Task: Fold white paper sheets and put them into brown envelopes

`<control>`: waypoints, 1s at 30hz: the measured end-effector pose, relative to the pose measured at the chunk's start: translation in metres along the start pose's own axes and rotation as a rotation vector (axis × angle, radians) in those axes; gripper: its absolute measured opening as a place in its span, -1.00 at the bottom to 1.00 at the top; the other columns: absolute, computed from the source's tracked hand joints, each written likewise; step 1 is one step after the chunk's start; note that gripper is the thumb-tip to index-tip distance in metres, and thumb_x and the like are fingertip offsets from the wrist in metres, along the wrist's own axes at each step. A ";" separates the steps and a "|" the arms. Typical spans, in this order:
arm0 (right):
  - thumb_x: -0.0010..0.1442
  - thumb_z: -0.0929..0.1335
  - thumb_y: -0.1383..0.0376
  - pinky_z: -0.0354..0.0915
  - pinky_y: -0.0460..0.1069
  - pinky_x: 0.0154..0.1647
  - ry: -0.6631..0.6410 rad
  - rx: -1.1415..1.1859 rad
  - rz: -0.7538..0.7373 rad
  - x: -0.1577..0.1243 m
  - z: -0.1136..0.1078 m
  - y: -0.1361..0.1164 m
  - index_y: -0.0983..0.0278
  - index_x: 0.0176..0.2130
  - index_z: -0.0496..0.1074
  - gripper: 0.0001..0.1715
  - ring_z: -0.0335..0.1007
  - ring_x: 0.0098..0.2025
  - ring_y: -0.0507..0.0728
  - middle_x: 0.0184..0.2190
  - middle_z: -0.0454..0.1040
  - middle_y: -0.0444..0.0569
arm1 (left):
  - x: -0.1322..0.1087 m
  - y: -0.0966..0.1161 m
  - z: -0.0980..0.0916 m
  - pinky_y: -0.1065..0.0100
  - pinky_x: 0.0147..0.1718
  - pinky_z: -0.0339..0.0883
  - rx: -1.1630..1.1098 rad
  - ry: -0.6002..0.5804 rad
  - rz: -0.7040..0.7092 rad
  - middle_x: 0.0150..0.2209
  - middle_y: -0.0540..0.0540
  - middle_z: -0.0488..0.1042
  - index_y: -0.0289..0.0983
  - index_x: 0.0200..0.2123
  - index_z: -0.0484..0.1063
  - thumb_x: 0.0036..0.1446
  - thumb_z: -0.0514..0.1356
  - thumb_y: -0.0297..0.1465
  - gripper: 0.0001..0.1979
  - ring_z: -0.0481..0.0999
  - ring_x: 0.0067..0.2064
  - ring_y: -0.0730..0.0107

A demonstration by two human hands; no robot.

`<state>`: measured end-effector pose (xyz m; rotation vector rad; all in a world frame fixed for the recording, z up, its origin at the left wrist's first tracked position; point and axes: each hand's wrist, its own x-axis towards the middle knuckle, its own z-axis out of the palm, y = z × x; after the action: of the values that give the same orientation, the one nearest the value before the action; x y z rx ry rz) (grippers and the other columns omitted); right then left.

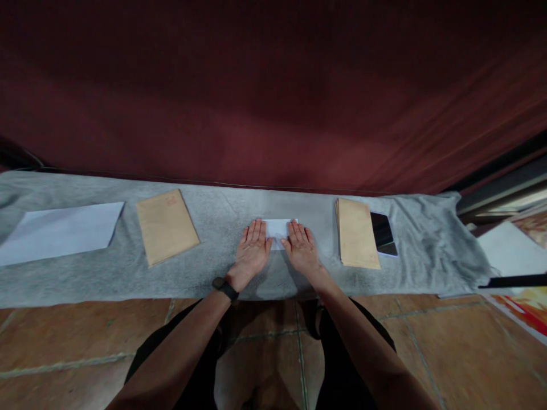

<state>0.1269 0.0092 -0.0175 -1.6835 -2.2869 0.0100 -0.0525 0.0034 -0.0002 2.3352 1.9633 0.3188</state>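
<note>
A small white sheet of paper [277, 229] lies on the grey cloth in front of me. My left hand [253, 249] rests flat over its left end, palm down with the fingers stretched out. Over the right end lies my right hand [302, 246], flat in the same way. Both thumbs point inward on the paper and do not touch each other. The paper's outer ends are hidden under the hands.
On the grey cloth [222, 210], a brown envelope [166, 228] and white paper [64, 230] lie to the left. To the right are stacked brown envelopes [358, 233] beside a phone [382, 230]. A dark red surface [256, 142] rises behind.
</note>
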 end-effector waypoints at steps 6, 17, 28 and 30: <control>0.50 0.08 0.05 -0.05 0.24 0.42 0.018 -0.028 0.024 -0.002 0.000 0.006 0.44 0.43 0.05 -0.27 0.03 0.44 0.30 0.42 0.10 0.21 | 0.001 -0.006 -0.001 0.07 0.44 -0.21 0.037 -0.026 -0.036 0.46 -0.32 0.00 -0.51 0.43 0.00 0.42 -0.16 -0.25 -0.36 -0.05 0.48 0.10; 0.49 0.08 0.05 -0.08 0.24 0.44 -0.003 -0.050 0.069 -0.009 -0.006 0.018 0.46 0.43 0.03 -0.25 0.00 0.45 0.32 0.44 0.04 0.20 | 0.001 -0.009 0.002 0.01 0.42 -0.14 0.031 0.001 -0.051 0.45 -0.34 0.02 -0.50 0.43 0.00 0.42 -0.18 -0.20 -0.33 -0.06 0.49 0.08; 0.48 0.10 0.16 -0.06 0.25 0.45 -0.018 0.068 0.048 -0.007 -0.019 0.005 0.43 0.44 0.00 -0.31 -0.06 0.48 0.27 0.46 0.00 0.16 | -0.008 0.006 -0.005 -0.04 0.43 -0.17 -0.029 0.090 0.050 0.45 -0.29 0.05 -0.43 0.43 0.05 0.41 -0.13 -0.26 -0.39 -0.06 0.49 0.09; 0.49 0.08 0.18 -0.07 0.21 0.46 -0.047 0.097 -0.043 -0.010 -0.019 -0.005 0.39 0.44 0.03 -0.34 -0.07 0.49 0.22 0.46 0.00 0.10 | -0.017 0.015 -0.004 0.02 0.44 -0.16 -0.038 0.059 0.151 0.44 -0.26 0.07 -0.43 0.42 0.06 0.40 -0.14 -0.32 -0.40 -0.06 0.49 0.16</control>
<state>0.1296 -0.0049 -0.0006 -1.6022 -2.3159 0.1499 -0.0416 -0.0161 0.0047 2.4821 1.7913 0.4361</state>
